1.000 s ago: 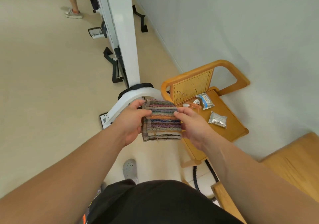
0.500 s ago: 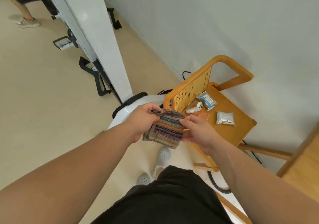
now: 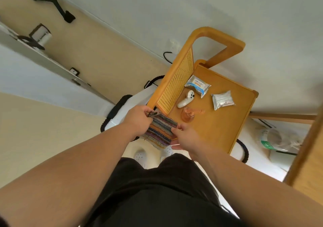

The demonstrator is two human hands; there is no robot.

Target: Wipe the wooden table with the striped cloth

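I hold a folded striped cloth (image 3: 161,130) in the air between both hands, just off the near left corner of a small wooden table (image 3: 220,127). My left hand (image 3: 138,120) pinches the cloth's upper left edge. My right hand (image 3: 186,137) grips its right edge from below. The cloth hangs above the floor beside the table and does not touch the tabletop.
On the table lie a white controller (image 3: 185,98), a blue-and-white wipes pack (image 3: 197,85), a silver foil pack (image 3: 222,100) and a clear orange bottle (image 3: 188,114). A cane side panel (image 3: 176,81) rises along its left side. A second wooden surface (image 3: 309,156) stands at right.
The view has swung right and down toward the table. Both hands have carried the cloth closer to the table's near corner, and the cloth now tilts more steeply.
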